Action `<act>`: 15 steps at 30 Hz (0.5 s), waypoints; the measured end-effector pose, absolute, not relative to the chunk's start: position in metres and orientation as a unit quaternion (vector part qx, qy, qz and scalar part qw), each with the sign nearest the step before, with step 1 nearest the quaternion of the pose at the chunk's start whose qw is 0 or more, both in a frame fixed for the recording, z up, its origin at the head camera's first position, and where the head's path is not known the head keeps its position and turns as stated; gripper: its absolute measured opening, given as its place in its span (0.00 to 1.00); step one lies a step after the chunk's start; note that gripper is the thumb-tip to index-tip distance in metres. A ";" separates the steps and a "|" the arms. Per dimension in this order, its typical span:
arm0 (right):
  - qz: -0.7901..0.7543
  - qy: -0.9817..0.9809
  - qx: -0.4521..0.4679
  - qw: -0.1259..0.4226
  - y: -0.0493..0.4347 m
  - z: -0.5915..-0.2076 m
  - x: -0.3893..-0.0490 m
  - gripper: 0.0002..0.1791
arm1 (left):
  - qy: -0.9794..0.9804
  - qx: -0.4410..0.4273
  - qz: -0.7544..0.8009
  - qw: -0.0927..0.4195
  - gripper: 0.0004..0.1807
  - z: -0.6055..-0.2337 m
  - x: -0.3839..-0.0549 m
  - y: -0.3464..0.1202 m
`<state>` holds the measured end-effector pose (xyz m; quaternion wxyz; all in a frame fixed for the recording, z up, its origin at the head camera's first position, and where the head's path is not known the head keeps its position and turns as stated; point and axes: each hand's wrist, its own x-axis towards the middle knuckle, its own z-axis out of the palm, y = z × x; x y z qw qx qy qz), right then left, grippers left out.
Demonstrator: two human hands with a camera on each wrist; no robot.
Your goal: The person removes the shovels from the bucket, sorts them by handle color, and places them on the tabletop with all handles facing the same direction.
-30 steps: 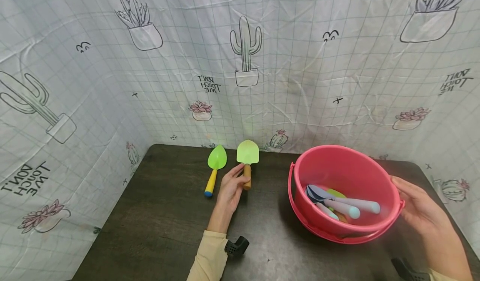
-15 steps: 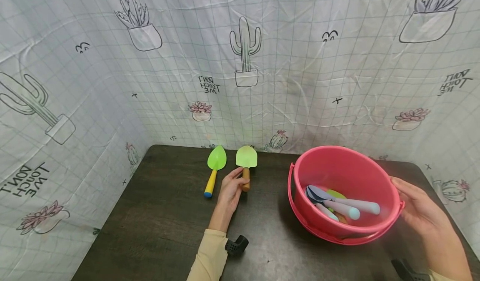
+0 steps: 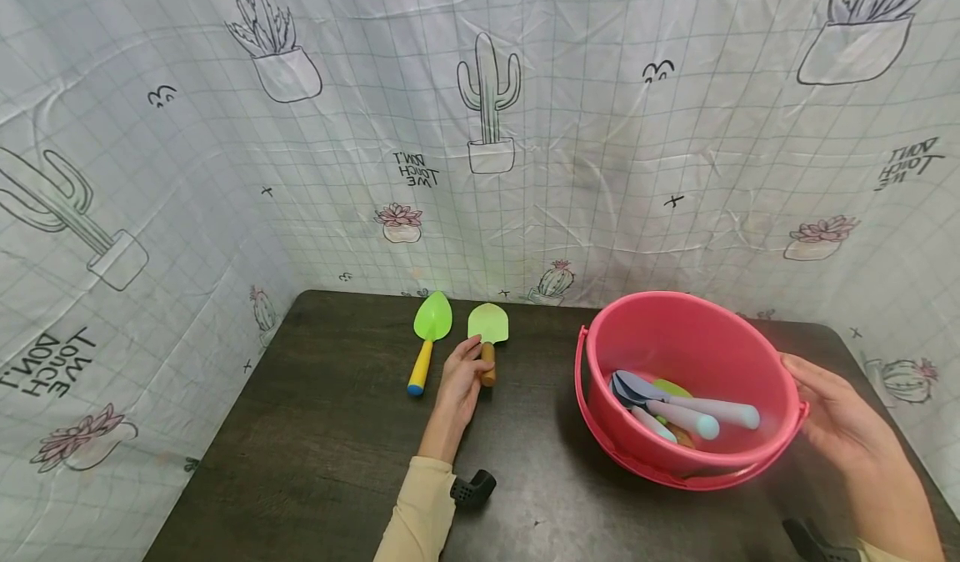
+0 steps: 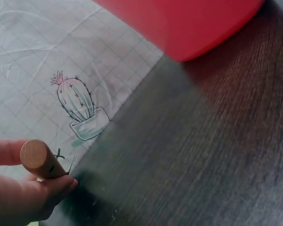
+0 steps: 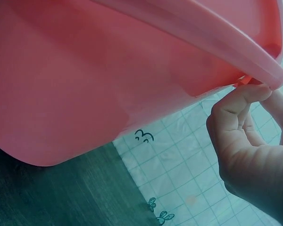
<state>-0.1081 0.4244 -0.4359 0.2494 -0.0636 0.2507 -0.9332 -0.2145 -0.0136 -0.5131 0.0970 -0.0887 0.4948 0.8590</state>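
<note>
My left hand (image 3: 458, 381) pinches the brown wooden handle of a small trowel (image 3: 488, 323) with a broad, pale green blade pointing away from me. In the left wrist view, the round butt of the wooden handle (image 4: 35, 157) shows between thumb and fingers. Just left of it, a second trowel (image 3: 432, 318) with a bright green pointed blade and yellow, blue-tipped handle lies on the table. My right hand (image 3: 847, 412) grips the right rim of a pink bucket (image 3: 675, 320), fingers curled by the handle joint in the right wrist view.
Inside the bucket lie several hand tools (image 3: 693, 416) with pale lilac, mint-ended handles, plus something green. The bucket's handle (image 3: 690, 480) hangs down over its near side. A white curtain (image 3: 585, 170) with cactus prints rises behind the dark wooden table (image 3: 315, 445).
The wooden-handled trowel has come slightly toward me and to the left, its blade looking shorter in the head view. My right hand and the bucket stay in place.
</note>
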 end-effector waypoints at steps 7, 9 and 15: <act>-0.932 0.242 -0.078 0.256 0.425 -0.437 -0.109 0.35 | 0.505 -0.094 0.852 0.100 0.33 -0.516 -0.217 -0.014; -0.932 0.241 -0.081 0.258 0.426 -0.437 -0.110 0.35 | 0.507 -0.096 0.851 0.100 0.32 -0.518 -0.218 -0.013; -0.930 0.243 -0.085 0.261 0.426 -0.438 -0.110 0.35 | 0.511 -0.080 0.850 0.101 0.31 -0.522 -0.219 -0.012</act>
